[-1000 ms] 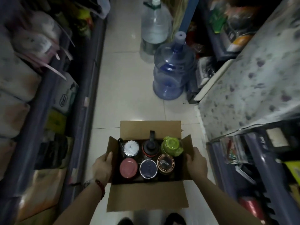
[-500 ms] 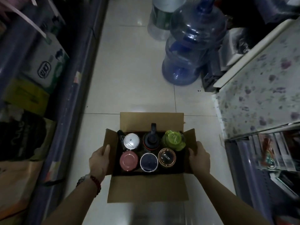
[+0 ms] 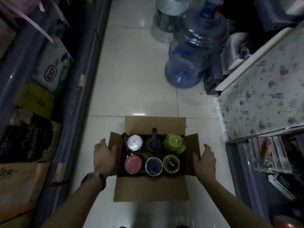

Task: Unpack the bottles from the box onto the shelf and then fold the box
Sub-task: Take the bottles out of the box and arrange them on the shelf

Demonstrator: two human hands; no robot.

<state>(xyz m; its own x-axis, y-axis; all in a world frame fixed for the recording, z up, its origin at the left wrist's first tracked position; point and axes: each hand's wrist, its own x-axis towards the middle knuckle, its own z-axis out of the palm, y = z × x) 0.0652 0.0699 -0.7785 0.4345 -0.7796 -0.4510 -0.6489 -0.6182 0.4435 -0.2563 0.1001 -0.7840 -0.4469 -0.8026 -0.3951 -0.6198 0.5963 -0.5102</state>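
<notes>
Against the box (image 3: 151,188) sides, both hands (image 3: 104,157) rest flat, fingers straight.

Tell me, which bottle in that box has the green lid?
The green-lidded bottle in the far right corner of the cardboard box, closest to the right hand. The other five lids are silver, black, pink, dark blue and brown-rimmed.

Sitting on the floor (image 3: 131,76) in the aisle: an open box (image 3: 151,188), flaps spread to all four sides. Standing inside it in two rows of three: six bottles (image 3: 153,154). Resting against the box's left flap, the left hand (image 3: 104,157); against the right flap, the right hand (image 3: 204,162). Standing beyond the box, to the right: a water jug (image 3: 192,51), another behind it. Running along the aisle's left side, a shelf (image 3: 72,99); on the right, a counter (image 3: 263,96).
</notes>
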